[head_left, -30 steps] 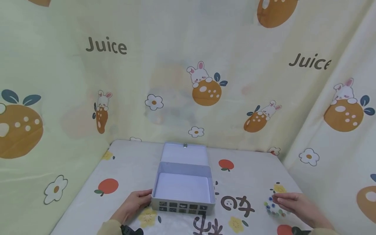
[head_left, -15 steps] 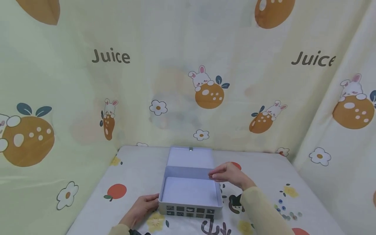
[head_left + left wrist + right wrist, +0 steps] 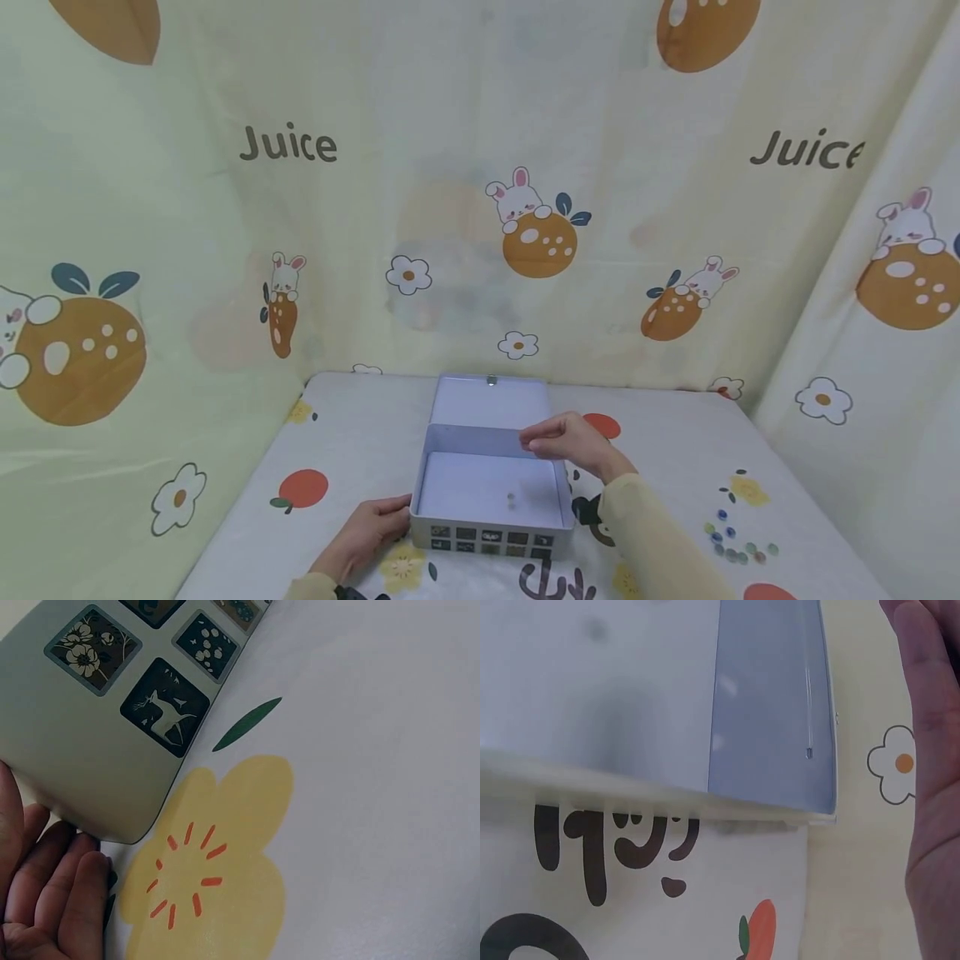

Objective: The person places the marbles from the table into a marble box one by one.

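A white tin box (image 3: 489,522) with small pictures on its front stands on the table, its lid (image 3: 491,402) laid back. Inside, a small pale marble (image 3: 511,497) shows over the floor, blurred. My left hand (image 3: 365,533) rests against the box's left side, fingers extended along the wall; in the left wrist view its fingers (image 3: 56,892) lie by the box corner. Above the box's right rear part hovers my right hand (image 3: 573,443), fingers lightly bent and nothing visible between them. The right wrist view shows only part of that hand (image 3: 937,765) beside the box.
Several glass marbles (image 3: 731,552) lie in a loose group on the tablecloth (image 3: 360,433), right of the box. A patterned curtain (image 3: 450,333) hangs behind the table and along both sides.
My right hand came from beside the marbles to over the box with a small thing in its fingertips, then let it go; a marble now shows in the box. The left hand stays at the box.
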`<state>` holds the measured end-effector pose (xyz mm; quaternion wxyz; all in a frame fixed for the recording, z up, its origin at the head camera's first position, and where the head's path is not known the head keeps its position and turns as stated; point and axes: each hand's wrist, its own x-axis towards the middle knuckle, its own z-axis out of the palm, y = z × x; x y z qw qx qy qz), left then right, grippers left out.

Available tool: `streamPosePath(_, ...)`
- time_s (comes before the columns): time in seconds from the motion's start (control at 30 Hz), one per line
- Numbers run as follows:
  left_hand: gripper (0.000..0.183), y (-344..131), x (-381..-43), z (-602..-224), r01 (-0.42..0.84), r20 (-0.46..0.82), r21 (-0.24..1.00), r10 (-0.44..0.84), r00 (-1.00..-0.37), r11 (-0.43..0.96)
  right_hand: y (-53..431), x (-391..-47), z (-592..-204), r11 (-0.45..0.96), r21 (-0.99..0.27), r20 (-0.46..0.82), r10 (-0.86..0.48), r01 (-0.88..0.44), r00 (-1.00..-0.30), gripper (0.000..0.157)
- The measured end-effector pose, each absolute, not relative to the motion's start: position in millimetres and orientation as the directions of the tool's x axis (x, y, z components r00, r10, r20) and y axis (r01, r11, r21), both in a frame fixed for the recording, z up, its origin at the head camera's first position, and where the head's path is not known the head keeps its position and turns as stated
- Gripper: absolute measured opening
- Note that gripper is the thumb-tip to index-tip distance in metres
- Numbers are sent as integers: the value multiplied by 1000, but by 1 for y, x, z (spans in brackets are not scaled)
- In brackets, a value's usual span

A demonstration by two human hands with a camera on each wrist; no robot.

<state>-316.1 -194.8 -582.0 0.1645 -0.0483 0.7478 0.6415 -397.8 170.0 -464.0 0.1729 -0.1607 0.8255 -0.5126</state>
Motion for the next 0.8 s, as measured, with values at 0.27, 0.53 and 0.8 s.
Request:
streamPosePath(0.27, 54, -182, -318, -586, -289, -315, 942, 152, -937, 170, 196, -388, -458, 461, -884, -125, -398, -80, -909, 34)
streamPosePath(0.53, 55, -195, -316, -584, -281, -311, 933, 111, -944, 225, 295, -373, -472, 524, -847, -122, -357, -90, -926, 38)
streamPosePath(0.8, 52, -194, -314, -577, -290, -317, 920, 65, -946, 264, 418, -328, -481, 619, -786, -217, -288, -8, -933, 35)
